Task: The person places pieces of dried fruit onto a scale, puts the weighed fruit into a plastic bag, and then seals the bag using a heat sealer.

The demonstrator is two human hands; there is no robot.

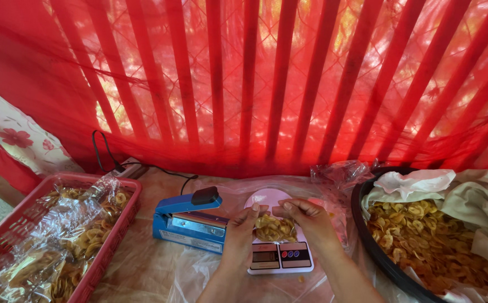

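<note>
Hands meet over a small white kitchen scale (280, 255) in the middle of the view. The left hand (244, 224) and the right hand (305, 216) each pinch the top edge of a clear plastic bag of yellow chips (274, 229), fingertips pressed onto the film, thumbs nearly touching each other. The bag rests on the round plate of the scale, upright between the two hands, with its lower part bulging with chips.

Just left of the scale stands a blue heat sealer (190, 221) with a black knob on its arm, which is tilted up at the near end. A black cord (109, 160) runs from behind it toward the red curtain (244, 78) that fills the whole background.

At the far left sits a red plastic crate (118, 221) filled with sealed bags of the same chips. At the right, a large black tub (375, 252) lined with pale cloth holds a loose heap of chips. Crumpled clear plastic sheeting (199, 275) covers the surface under the scale and the sealer.
</note>
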